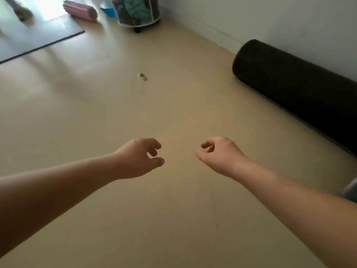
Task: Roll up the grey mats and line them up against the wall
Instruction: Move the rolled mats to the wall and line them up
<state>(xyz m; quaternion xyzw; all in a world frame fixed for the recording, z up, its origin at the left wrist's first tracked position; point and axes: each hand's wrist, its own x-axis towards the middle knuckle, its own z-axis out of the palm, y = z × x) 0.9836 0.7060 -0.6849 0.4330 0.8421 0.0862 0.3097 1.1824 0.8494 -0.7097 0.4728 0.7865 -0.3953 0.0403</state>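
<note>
Both hands are out over the bare floor (108,105) and hold nothing: the left hand (138,158) and the right hand (221,154) each have their fingers loosely curled, with the thumb apart from them.

One rolled mat (289,88), dark in this light, lies along the foot of the wall (270,20) on the right. A flat grey mat (38,37) lies unrolled near the far left corner of the floor, well away from the hands.

The likeliest trouble is a slack roll. If the flat mat's first turn is loose or skewed, the roll may cone out at one end and fail to sit flush in line with the one at the wall. The roll already at the wall could also spring open or creep away from the wall if it is knocked.

A small object (143,76), possibly a scrap or a clip, lies mid-floor on the way to the flat mat and could be trodden on. A pink roll (81,10) and a wheeled basket (137,12) crowd the far end of the floor and could get in the way there.

No brand, label or writing can be read anywhere; the picture is too soft.
</note>
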